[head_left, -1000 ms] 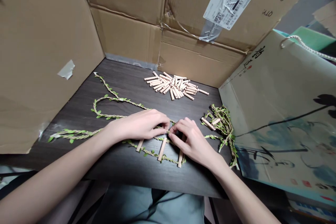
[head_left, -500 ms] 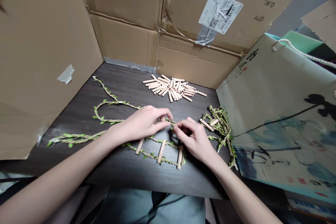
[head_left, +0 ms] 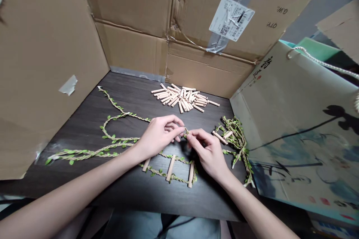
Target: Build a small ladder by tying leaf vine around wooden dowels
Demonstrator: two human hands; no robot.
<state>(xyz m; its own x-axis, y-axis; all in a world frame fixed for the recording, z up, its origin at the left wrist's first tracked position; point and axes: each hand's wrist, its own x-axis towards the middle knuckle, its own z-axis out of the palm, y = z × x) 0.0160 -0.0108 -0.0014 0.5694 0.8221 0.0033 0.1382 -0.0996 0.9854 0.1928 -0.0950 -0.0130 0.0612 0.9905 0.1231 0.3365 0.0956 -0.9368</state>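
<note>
A twine vine with small green leaves [head_left: 112, 145] winds over the dark table [head_left: 134, 93]. My left hand [head_left: 158, 136] and my right hand [head_left: 207, 151] meet at the middle, both pinching the vine at one spot, fingertips nearly touching. Just below my hands lies a short ladder piece [head_left: 171, 166] with three wooden sticks threaded between two vine strands. A pile of loose wooden sticks [head_left: 183, 99] lies farther back on the table.
A bundle of vine with two sticks [head_left: 234, 140] lies at the table's right edge. Cardboard walls [head_left: 42, 63] close in the left and back. A printed paper bag [head_left: 303, 127] with a rope handle stands on the right.
Both hands have lifted slightly off the table and drawn back toward the far side, still pinching the vine. The view has tilted down a little.
</note>
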